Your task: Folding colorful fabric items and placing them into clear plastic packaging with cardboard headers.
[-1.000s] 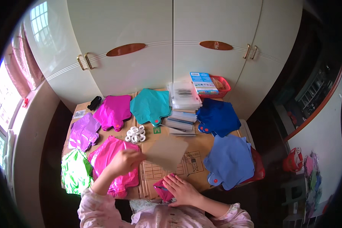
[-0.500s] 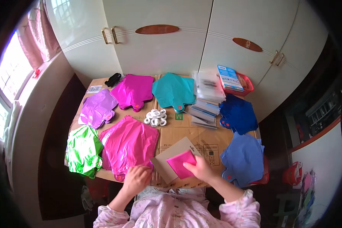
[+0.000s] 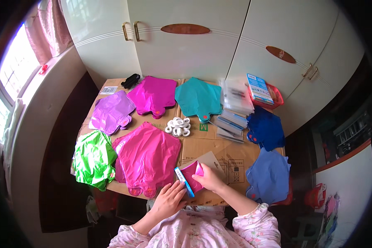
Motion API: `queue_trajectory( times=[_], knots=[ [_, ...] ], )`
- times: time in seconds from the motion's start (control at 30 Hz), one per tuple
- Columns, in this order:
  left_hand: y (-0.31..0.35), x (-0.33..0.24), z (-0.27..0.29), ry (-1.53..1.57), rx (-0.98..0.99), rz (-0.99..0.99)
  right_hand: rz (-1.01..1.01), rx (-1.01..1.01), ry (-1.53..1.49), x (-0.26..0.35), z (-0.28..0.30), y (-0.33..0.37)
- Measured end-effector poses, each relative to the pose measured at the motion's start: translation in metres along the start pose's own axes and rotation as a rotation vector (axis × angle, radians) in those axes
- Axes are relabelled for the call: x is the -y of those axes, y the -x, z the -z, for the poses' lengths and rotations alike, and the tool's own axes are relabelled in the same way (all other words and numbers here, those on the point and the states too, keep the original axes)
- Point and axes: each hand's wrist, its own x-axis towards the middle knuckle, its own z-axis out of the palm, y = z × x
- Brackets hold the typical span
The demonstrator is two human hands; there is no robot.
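Note:
A pink foil balloon (image 3: 190, 170), folded flat into a small packet, lies on a grey card (image 3: 213, 159) at the table's near edge. My right hand (image 3: 209, 178) grips the packet from the right, thumb on top. Along the packet's left side stands a narrow blue printed strip (image 3: 185, 182); whether it belongs to the card I cannot tell. My left hand (image 3: 169, 201) rests with its fingers stretched out against this strip's lower left side. Left of the hands is a stack of flat hot-pink foil balloons (image 3: 148, 157).
Around the cardboard-topped table lie green (image 3: 94, 159), lilac (image 3: 111, 111), magenta (image 3: 153, 96), teal (image 3: 198, 97), navy (image 3: 266, 129) and light-blue (image 3: 268, 175) flat foil balloons. White ribbon rolls (image 3: 178, 126), clear-bagged cards (image 3: 231, 124) and a red basket (image 3: 277, 97) stand farther back.
The blue strip now shows upright beside the packet. My left hand has moved right, from the hot-pink stack's edge to the strip, and its fingers have straightened. The head view has shifted slightly.

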Motion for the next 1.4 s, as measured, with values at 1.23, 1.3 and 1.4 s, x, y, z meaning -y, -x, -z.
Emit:
queue_trajectory(
  times=[1.23, 1.3, 1.4],
  knots=[
    [-0.05, 0.046, 0.032, -0.259, 0.13, -0.519, 0.674, 0.457, 1.065, 0.021, 0.067, -0.016],
    [-0.055, 0.05, 0.024, -0.357, 0.046, -0.618, 0.68, 0.464, 1.06, 0.021, 0.066, -0.017],
    [-0.064, 0.051, 0.026, -0.395, -0.036, -0.688, 0.696, 0.467, 1.099, 0.022, 0.067, -0.018]
  ],
)
